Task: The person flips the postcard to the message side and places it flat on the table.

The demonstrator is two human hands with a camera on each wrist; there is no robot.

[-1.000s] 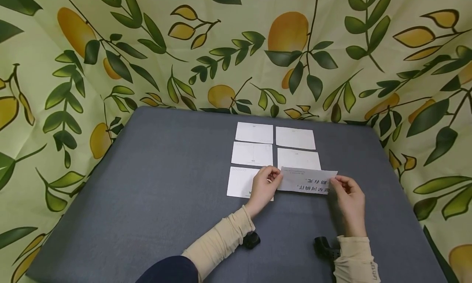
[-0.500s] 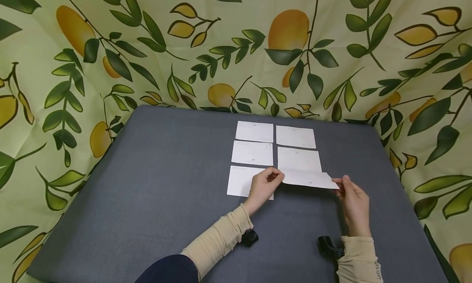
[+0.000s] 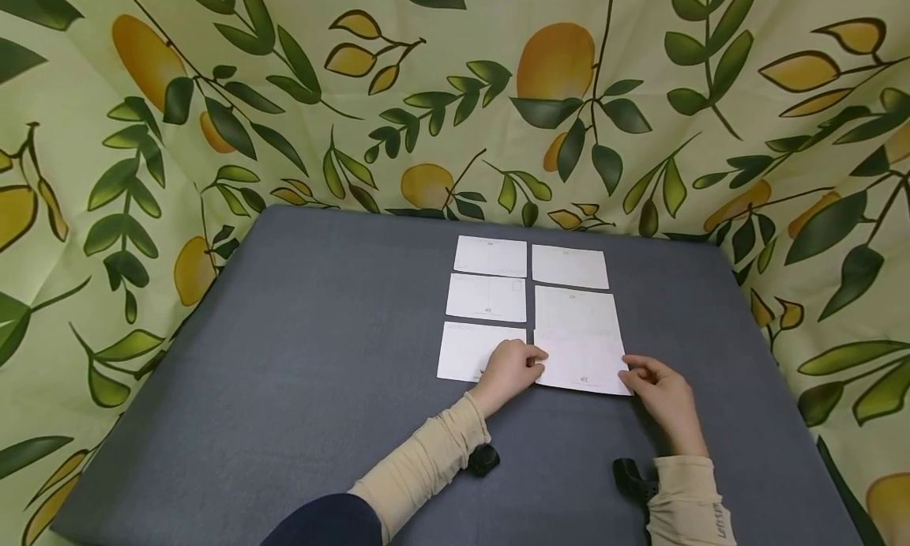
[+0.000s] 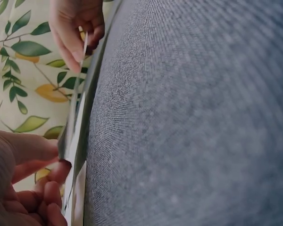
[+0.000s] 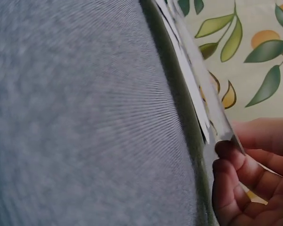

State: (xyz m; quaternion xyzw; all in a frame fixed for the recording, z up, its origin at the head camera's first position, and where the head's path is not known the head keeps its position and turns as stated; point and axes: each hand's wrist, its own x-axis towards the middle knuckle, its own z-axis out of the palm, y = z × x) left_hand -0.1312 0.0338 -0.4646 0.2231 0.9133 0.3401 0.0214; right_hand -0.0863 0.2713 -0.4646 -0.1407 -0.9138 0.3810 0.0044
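A white postcard (image 3: 579,364), blank but for small print near its front edge, is held between both hands. My left hand (image 3: 506,374) pinches its left edge and overlaps the lower-left postcard (image 3: 465,350) in the head view. At the right edge, my right hand (image 3: 667,400) grips it between thumb and fingers (image 5: 231,150). The held card overlaps the front part of the middle-right postcard (image 3: 576,309). Seen edge-on in the left wrist view, the postcard (image 4: 75,113) is raised slightly off the grey surface.
Other white postcards lie flat in two columns: upper-left card (image 3: 490,256), middle-left card (image 3: 486,297) and upper-right card (image 3: 570,267). All rest on a grey cloth-covered table (image 3: 320,356). A fruit-and-leaf patterned curtain (image 3: 455,119) surrounds the table's back and sides.
The postcard has tipped over from showing its printed dark lettering to showing its mostly blank side, and has come lower and nearer the front. Both hands keep their hold on it.
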